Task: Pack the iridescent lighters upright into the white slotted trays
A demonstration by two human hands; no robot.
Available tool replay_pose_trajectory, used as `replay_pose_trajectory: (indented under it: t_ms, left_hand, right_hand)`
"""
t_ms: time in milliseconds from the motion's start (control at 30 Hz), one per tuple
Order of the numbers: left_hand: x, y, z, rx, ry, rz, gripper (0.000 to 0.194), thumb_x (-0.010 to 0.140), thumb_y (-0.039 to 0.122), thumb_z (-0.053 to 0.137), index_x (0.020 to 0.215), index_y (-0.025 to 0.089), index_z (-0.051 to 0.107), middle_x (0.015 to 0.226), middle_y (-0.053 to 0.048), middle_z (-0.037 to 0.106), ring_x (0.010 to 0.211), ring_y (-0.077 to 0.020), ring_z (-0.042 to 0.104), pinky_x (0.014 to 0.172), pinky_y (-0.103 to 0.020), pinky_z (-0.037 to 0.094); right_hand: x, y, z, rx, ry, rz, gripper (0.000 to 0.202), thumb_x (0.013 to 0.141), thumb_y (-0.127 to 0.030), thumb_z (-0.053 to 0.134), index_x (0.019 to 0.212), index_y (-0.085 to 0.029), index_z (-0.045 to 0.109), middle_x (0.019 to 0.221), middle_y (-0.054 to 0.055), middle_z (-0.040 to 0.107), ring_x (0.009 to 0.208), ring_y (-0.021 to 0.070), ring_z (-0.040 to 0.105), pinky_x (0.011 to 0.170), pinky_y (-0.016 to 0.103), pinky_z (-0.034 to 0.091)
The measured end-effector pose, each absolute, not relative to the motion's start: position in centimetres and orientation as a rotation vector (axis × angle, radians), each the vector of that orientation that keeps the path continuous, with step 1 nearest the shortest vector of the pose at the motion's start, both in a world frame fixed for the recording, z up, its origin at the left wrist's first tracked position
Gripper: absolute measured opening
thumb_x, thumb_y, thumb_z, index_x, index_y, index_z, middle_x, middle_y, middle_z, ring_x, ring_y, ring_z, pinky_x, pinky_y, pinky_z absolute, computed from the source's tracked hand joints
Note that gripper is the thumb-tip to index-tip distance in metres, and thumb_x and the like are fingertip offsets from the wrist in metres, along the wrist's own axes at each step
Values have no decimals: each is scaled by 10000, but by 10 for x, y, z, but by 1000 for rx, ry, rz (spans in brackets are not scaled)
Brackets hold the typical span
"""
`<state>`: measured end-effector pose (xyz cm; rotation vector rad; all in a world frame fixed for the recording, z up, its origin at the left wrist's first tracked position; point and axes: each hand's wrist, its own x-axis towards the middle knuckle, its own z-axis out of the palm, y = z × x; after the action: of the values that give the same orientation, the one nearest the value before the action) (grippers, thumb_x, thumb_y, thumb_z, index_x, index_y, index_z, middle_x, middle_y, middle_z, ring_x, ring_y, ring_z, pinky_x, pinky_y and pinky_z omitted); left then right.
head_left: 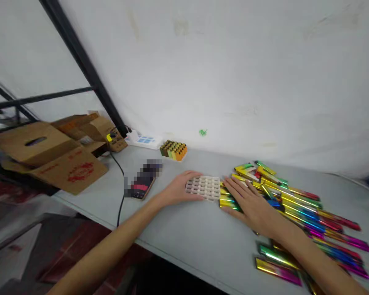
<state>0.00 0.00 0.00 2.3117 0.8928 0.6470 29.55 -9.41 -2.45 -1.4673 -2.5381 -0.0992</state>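
Through the head view, I have the left hand (pixel 182 189) clasped around the left end of a white grid tray (pixel 207 187) on the grey table (pixel 175 229). The right hand (pixel 247 203) lies extended, unclenched, over metallic cases (pixel 307 213) just beside the tray. I judge the step as steadying the tray while handling cases; the next move calls for a firm left hold.

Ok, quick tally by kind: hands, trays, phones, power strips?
Hands: 2 (left hand, right hand)
Trays: 2 (slotted tray, filled tray by the wall)
Phone: 1
Power strip: 1
Total: 6
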Motion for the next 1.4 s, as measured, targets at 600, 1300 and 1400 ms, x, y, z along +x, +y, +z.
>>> replay_pose_trajectory:
  t_ms: [600, 1300, 1400]
  left_hand:
    - [-57, -46, 6, 2349, 1633, 1049, 542, 1046, 421, 467, 1537, 194, 429, 1531, -150, 498, 1450, -287, 470, 1259, -493, 346]
    - [-128, -74, 4, 2275, 2321, 403, 795, 913, 675, 521, 1509, 154, 459, 1248, -188, 666, 1183, -408, 610, 1023, -540, 500]
    - [-114, -68, 1, 2265, 2396, 445, 786, 914, 594, 558, 1536, 132, 425, 1165, -184, 680, 1124, -388, 628, 993, -502, 508]
  right_hand:
    - [293, -101, -29, -1287, -2563, -245, 704, 1104, -492, 330, 1692, -252, 25, 1682, 123, 343, 1548, 322, 339, 1218, 644, 336]
    - [296, -101, -35, -1298, -2533, -334, 750, 1089, -532, 352, 1691, -215, 35, 1678, 148, 355, 1553, 318, 332, 1214, 609, 364]
    - [300, -102, -36, -1291, -2558, -350, 664, 1112, -431, 310, 1690, -229, 51, 1685, 133, 345, 1564, 311, 306, 1217, 624, 346]
